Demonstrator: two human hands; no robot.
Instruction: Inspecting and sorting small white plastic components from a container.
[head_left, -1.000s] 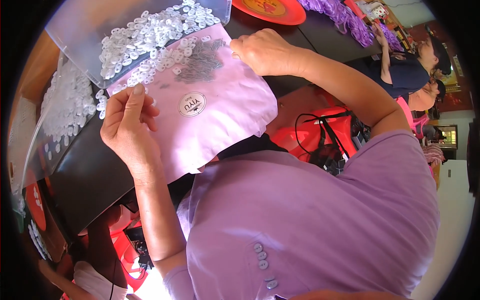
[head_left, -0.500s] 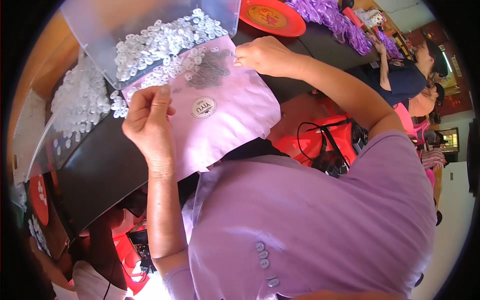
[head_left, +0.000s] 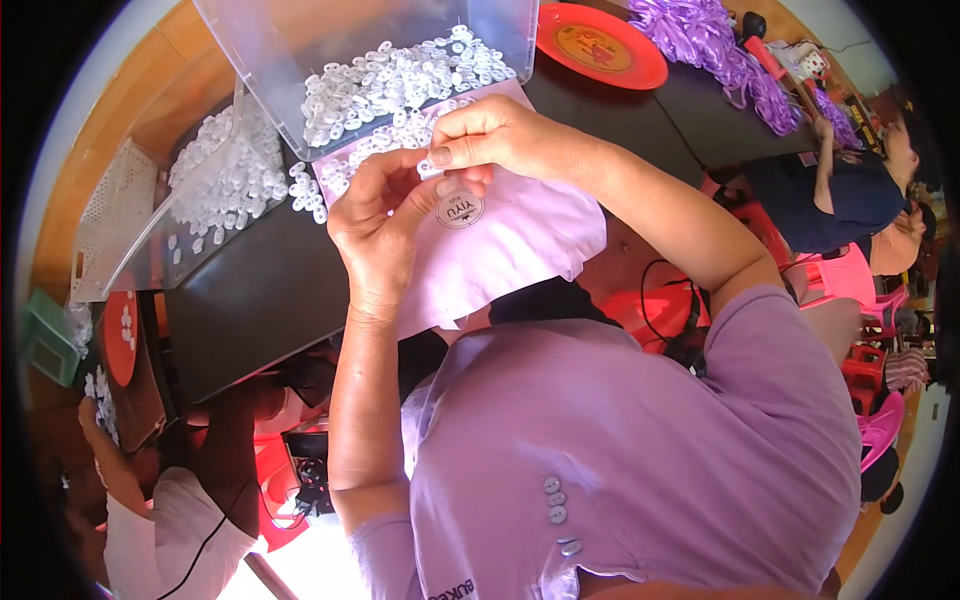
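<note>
Over a pink cloth [head_left: 500,260] with a round printed label, my two hands meet fingertip to fingertip. My left hand [head_left: 380,225] is closed in a pinch at a small white plastic piece with holes [head_left: 429,170]. Against the same piece, my right hand [head_left: 515,140] also has its thumb and fingers pressed together; anything tiny between them cannot be made out. Loose white pieces [head_left: 398,137] of the same kind lie on the cloth's far edge, just beyond my fingers. My hands cover the spot where thin grey metal bits lay.
A clear plastic bin [head_left: 260,75] of white pieces stands beyond the cloth. Left of it is a bag-like heap of white pieces [head_left: 235,165]. A red plate [head_left: 600,50] and purple ribbon bundles [head_left: 690,40] sit at the far right. Other people [head_left: 835,195] work nearby.
My right hand has come from the grey metal bits to my left hand, which has moved in toward it. The view has shifted, so the table appears farther right.
</note>
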